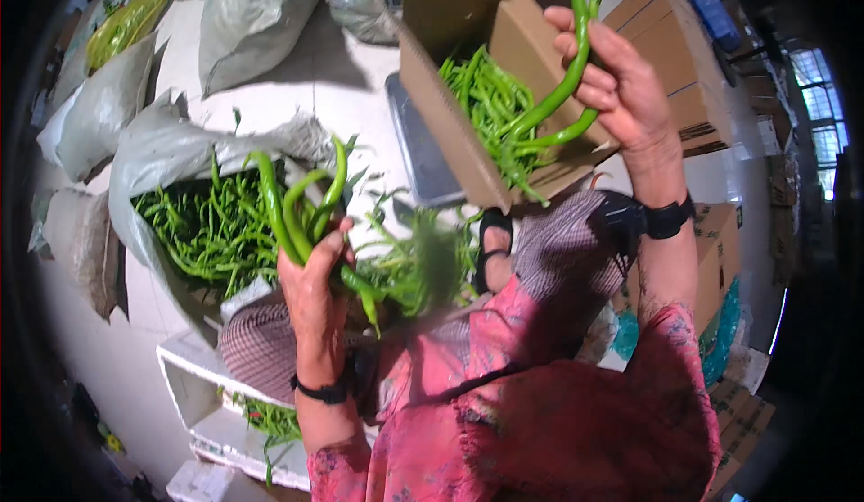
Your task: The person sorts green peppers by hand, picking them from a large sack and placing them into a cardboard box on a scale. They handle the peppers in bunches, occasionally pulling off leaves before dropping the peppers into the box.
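Note:
My left hand [317,263] grips several long green peppers [275,203], beside an open white woven sack of green peppers [196,232]. My right hand [621,88] is raised over the right side of an open cardboard box [423,79], gripping long, curved green peppers [569,45]. More peppers [477,97] fill part of the box, which rests against a grey plastic tray [407,155]. Loose peppers and leaves [409,259] lie below, between the sack and my sandalled foot [495,250].
Full sacks [243,25] stand along the upper left, with a yellow sack [126,25] among them. A white foam box [189,367] holding some greens is at the lower left. Cardboard boxes [661,25] are stacked to the right, near teal plastic bags [720,322].

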Demonstrator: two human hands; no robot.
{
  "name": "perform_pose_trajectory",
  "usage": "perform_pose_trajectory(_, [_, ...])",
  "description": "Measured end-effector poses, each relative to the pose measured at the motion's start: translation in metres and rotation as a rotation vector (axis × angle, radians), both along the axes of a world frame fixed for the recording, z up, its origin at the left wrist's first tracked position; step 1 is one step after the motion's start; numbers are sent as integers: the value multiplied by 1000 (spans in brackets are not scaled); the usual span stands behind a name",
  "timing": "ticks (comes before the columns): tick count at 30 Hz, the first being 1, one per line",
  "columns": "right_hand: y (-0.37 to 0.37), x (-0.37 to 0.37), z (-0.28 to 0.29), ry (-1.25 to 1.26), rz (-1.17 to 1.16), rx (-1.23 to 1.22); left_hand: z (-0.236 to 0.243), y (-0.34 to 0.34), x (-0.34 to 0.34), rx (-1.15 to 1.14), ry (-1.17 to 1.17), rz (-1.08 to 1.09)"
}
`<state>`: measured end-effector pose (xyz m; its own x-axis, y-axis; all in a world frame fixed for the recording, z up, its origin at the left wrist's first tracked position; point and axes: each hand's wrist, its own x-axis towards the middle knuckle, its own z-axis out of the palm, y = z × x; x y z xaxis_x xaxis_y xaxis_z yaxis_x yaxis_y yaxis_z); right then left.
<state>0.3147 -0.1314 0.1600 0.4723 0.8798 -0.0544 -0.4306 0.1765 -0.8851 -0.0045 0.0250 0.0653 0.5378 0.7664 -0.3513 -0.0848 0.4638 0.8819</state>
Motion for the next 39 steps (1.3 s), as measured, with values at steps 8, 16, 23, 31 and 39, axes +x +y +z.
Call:
perform_pose_trajectory(8, [-17,-14,-23,150,252,45,7,-4,0,32,-14,-28])
perform_pose_trajectory(16, [-7,8,-25,131,134,-89,1,-6,-4,-111,-50,-16])
perform_pose_trajectory(23, [-1,12,-42,-1421,-24,-758,4,-3,-3,-331,-380,-144])
perform_pose_trajectory(31, [54,-140,-44,-395,533,-475,-3,-3,0,-293,-424,-168])
perform_pose_trajectory(39, [78,-187,-85,-92,495,-338,-16,-4,-3,-194,-242,-80])
